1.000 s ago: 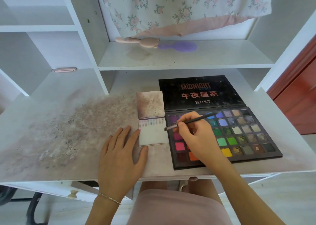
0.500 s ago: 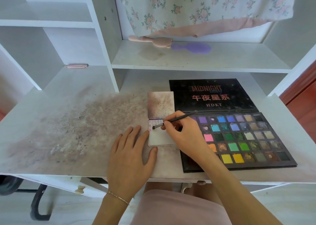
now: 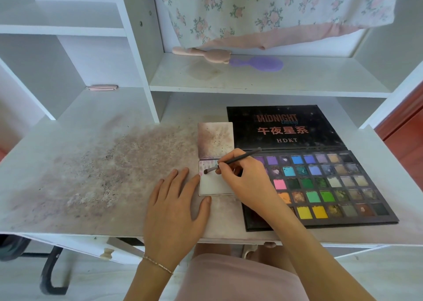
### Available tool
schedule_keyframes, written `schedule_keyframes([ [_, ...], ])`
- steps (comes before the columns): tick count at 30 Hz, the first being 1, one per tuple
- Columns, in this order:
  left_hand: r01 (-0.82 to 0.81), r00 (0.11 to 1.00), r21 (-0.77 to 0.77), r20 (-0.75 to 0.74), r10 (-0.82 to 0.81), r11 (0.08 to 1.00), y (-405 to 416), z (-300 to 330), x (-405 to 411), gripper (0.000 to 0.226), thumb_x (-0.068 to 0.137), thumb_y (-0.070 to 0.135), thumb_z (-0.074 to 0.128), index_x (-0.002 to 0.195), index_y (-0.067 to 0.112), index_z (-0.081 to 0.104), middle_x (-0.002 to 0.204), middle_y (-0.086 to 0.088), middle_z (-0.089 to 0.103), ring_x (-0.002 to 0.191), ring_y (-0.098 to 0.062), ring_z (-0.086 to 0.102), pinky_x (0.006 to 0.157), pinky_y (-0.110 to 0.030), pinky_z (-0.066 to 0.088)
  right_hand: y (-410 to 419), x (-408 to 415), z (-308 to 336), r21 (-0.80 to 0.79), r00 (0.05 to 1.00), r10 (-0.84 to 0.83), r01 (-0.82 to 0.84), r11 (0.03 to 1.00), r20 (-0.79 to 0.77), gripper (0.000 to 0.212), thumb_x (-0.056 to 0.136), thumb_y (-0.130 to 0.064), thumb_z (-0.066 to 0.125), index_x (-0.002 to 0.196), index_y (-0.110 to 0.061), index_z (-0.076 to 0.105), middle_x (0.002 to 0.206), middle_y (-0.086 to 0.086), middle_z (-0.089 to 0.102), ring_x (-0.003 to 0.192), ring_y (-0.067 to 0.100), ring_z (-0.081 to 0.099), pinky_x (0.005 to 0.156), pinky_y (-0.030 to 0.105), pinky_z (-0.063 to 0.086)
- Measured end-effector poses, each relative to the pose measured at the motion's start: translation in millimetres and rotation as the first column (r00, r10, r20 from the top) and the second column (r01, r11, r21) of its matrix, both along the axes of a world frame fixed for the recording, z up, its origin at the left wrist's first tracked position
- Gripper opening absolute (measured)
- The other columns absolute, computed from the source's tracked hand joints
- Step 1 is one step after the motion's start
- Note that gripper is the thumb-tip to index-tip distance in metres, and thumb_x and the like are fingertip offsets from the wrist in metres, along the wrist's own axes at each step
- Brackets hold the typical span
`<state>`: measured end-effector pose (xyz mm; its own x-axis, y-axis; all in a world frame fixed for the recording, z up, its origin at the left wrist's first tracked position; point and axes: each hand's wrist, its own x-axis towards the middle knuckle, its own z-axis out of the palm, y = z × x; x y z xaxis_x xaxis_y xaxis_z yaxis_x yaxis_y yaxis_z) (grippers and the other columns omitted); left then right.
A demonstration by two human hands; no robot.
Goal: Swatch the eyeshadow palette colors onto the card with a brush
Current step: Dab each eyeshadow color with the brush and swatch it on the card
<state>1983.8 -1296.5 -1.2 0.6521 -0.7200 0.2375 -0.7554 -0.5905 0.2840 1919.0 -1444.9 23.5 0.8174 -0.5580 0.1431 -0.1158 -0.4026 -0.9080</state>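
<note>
Dusty white desk (image 3: pixel 91 163) with a card (image 3: pixel 215 186).
Right hand (image 3: pixel 247 181) pinches brush (image 3: pixel 231 162), tip on card; left hand (image 3: pixel 174 206) lies flat at 9 o'clock, fingers apart.

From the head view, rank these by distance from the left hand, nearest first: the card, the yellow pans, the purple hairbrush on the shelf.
From the left hand:
1. Card, touching its fingertips, just right.
2. Yellow pans, front row of the palette, farther right.
3. Purple hairbrush, up on the shelf at the back.

A white counter (image 3: pixel 96 140), stained brownish-pink, stood under white shelves (image 3: pixel 263 87). A floral curtain (image 3: pixel 274 10) hung behind them in soft daylight. Reddish-brown woodwork (image 3: pixel 405 136) showed at right, a pale floor (image 3: pixel 377 275) below.
</note>
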Motion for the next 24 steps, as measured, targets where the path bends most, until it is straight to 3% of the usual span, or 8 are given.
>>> schedule_keyframes([
  [6,-0.003,1.0,0.003,0.003,0.003,1.0,0.0,0.2,-0.3,0.057,0.083,0.049,0.034,0.118,0.015,0.064,0.126,-0.009,0.059,0.121,-0.028,0.052,0.102,-0.047,0.036,-0.7,-0.8,-1.6,0.007,1.0,0.003,-0.003,1.0,-0.011,0.02,0.087,-0.016,0.056,0.078,-0.033,0.05,0.084,-0.004,0.065,0.082,0.007,0.062,0.069,0.01,0.049],
  [24,-0.01,1.0,0.016,0.006,0.01,1.0,0.0,-1.3,0.3,0.056,0.083,0.05,0.034,0.119,0.017,0.063,0.127,-0.007,0.059,0.122,-0.026,0.051,0.103,-0.044,0.033,-1.9,-0.1,-4.1,-0.002,1.0,-0.007,0.007,1.0,-0.004,0.022,0.087,-0.017,0.056,0.078,-0.036,0.05,0.083,-0.005,0.065,0.08,0.006,0.061,0.067,0.008,0.047],
])
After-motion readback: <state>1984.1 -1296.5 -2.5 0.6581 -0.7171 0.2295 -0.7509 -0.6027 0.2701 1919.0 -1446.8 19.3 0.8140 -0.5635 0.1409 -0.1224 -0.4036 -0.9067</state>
